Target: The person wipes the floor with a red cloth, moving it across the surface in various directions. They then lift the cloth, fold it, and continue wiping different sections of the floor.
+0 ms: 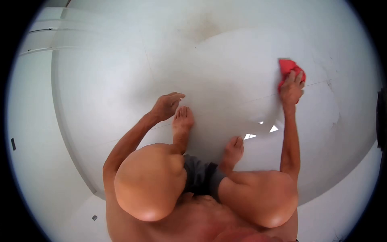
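Observation:
At the right, my right hand [292, 89] presses down on a crumpled red cloth [287, 65] lying on the pale, glossy floor [225, 60]. Its fingers are slightly spread over the cloth, which shows above and around them. My left hand [167, 105] hovers near my bare left foot [183, 119], with nothing in it. The fingers of that hand point to the right, loosely bent and apart from the thumb.
My bare right foot [234, 148] stands near the middle, between my bent knees. A brownish smudge [207, 30] marks the floor at the top. A pale wall [34, 105] runs along the left. Dark objects [381, 119] sit at the right edge.

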Tool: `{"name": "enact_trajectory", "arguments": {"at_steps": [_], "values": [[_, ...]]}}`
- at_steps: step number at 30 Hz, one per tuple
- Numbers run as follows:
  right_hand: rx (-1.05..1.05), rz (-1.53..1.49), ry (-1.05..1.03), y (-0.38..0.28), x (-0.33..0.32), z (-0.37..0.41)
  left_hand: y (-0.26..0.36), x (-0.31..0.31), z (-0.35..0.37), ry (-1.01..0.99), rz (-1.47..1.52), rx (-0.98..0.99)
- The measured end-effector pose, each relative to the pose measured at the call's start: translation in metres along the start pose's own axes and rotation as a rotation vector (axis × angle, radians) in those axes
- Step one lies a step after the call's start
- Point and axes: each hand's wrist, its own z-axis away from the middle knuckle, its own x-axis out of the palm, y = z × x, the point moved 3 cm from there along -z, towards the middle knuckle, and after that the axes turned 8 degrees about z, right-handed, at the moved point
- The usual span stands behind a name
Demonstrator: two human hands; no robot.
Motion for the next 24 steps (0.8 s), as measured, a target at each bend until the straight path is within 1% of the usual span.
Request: {"name": "enact_trajectory", "arguments": {"at_steps": [1, 2, 3, 5, 6, 7, 9, 10, 12, 13, 14, 15, 16, 17, 18, 19, 20, 21, 22, 23, 24], "values": [[-0.042, -0.027, -0.024, 0.005, 0.006, 0.006, 0.024, 0.012, -0.023, -0.027, 0.006, 0.014], [-0.07, -0.117, -0.1, 0.012, 0.015, 0.011, 0.045, 0.042, -0.048, -0.043, 0.008, 0.034], [-0.162, -0.184, -0.062, 0.011, 0.021, 0.026, 0.059, 0.063, -0.067, -0.061, 0.026, 0.064], [-0.374, -0.244, -0.098, -0.003, -0.008, 0.053, 0.087, 0.089, -0.091, -0.047, 0.104, 0.067], [-0.546, -0.293, 0.015, -0.002, -0.021, 0.061, 0.104, 0.096, -0.109, -0.024, 0.141, 0.09], [-0.65, -0.382, 0.047, -0.007, -0.046, 0.06, 0.121, 0.102, -0.124, 0.003, 0.176, 0.106], [-0.862, -0.468, 0.054, -0.001, -0.098, 0.026, 0.168, 0.106, -0.164, 0.065, 0.234, 0.089], [-0.894, -0.496, 0.101, 0.001, -0.108, 0.008, 0.19, 0.109, -0.183, 0.092, 0.265, 0.081], [-0.902, -0.534, 0.189, -0.014, -0.149, -0.008, 0.209, 0.083, -0.173, 0.198, 0.298, 0.065], [-0.905, -0.554, 0.231, -0.013, -0.152, -0.028, 0.221, 0.077, -0.178, 0.257, 0.323, 0.057], [-0.911, -0.577, 0.279, -0.012, -0.159, -0.044, 0.23, 0.066, -0.176, 0.303, 0.294, 0.094], [-0.914, -0.593, 0.276, -0.005, -0.162, -0.064, 0.241, 0.056, -0.178, 0.35, 0.261, 0.123], [-0.918, -0.619, 0.276, 0.011, -0.156, -0.095, 0.26, 0.054, -0.195, 0.403, 0.221, 0.146], [-0.927, -0.653, 0.279, 0.038, -0.14, -0.137, 0.29, 0.065, -0.23, 0.409, 0.241, 0.154], [-0.907, -0.593, 0.289, -0.008, -0.186, -0.117, 0.274, 0.022, -0.177, 0.432, 0.287, 0.217], [-0.873, -0.56, 0.216, -0.048, -0.226, -0.093, 0.253, -0.012, -0.12, 0.459, 0.322, 0.233], [-0.84, -0.498, 0.193, -0.063, -0.24, -0.094, 0.24, -0.049, -0.08, 0.448, 0.365, 0.238], [-0.808, -0.433, 0.17, -0.079, -0.253, -0.095, 0.246, -0.054, -0.08, 0.441, 0.342, 0.325], [-0.671, -0.39, 0.198, -0.067, -0.269, -0.113, 0.251, -0.059, -0.082, 0.443, 0.295, 0.392], [-0.621, -0.32, 0.099, -0.088, -0.282, -0.102, 0.227, -0.075, -0.057, 0.472, 0.195, 0.474], [-0.52, -0.303, 0.008, -0.092, -0.303, -0.11, 0.237, -0.092, -0.051, 0.445, 0.192, 0.506]]}}
